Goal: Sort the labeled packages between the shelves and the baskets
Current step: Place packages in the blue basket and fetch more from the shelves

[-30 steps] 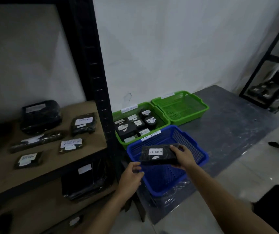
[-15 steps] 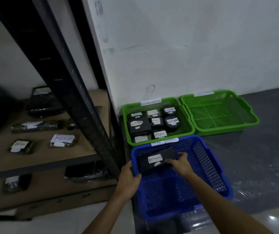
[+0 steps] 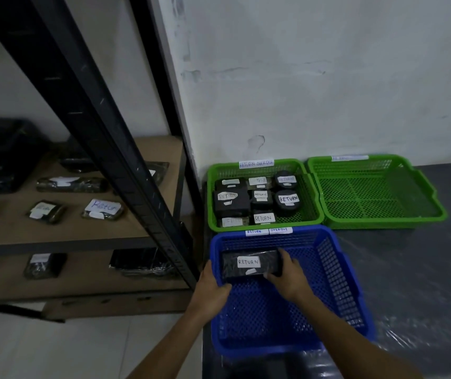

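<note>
A black package labelled RETURN (image 3: 235, 266) lies low inside the blue basket (image 3: 339, 285), at its far left corner. My right hand (image 3: 287, 277) grips the package's right end. My left hand (image 3: 212, 288) rests on the basket's left rim, fingers curled over the edge beside the package. Behind stands a green basket (image 3: 309, 212) tagged RETURN OVERDUE, filled with several black labelled packages (image 3: 287, 199). To its right is a second green basket (image 3: 377, 192), with nothing visible in it. More labelled packages (image 3: 104, 209) lie on the wooden shelves (image 3: 63, 231) at left.
A black steel shelf post (image 3: 115, 160) runs diagonally between me and the shelves. The baskets sit on a dark plastic-covered platform (image 3: 423, 269) against a white wall. Pale floor tiles (image 3: 55, 348) lie below the shelving.
The package has gone from above the blue basket down into its far left corner, still in my right hand. My left hand has moved onto the basket's left rim. The view has shifted closer and lower.
</note>
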The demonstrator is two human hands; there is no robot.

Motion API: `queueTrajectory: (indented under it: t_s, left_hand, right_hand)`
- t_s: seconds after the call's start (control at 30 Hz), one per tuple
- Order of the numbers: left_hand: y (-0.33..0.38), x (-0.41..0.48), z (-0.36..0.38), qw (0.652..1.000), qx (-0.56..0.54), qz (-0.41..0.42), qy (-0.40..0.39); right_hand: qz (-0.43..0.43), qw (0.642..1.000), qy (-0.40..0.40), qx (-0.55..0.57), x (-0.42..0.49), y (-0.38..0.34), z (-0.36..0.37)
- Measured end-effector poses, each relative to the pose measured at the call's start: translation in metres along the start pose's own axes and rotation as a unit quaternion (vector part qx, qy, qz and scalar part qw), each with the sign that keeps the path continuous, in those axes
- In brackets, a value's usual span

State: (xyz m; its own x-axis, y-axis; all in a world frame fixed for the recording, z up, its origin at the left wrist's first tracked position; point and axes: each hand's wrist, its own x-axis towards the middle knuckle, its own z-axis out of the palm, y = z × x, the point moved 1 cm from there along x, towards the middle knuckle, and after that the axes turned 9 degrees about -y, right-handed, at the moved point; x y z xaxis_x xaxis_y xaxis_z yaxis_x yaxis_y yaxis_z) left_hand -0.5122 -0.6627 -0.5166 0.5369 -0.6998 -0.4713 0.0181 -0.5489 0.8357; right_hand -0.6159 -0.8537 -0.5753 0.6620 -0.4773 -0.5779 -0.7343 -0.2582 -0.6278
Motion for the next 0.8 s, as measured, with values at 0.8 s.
queueTrajectory:
  t_s: [0.8]
  left_hand:
    - [-0.02,-0.076,-0.059,0.992,-0.09,-0.057,0.061]
  right_hand:
    - [-0.115,0.993,0.011,-0.014,-0.101,-0.073,0.012]
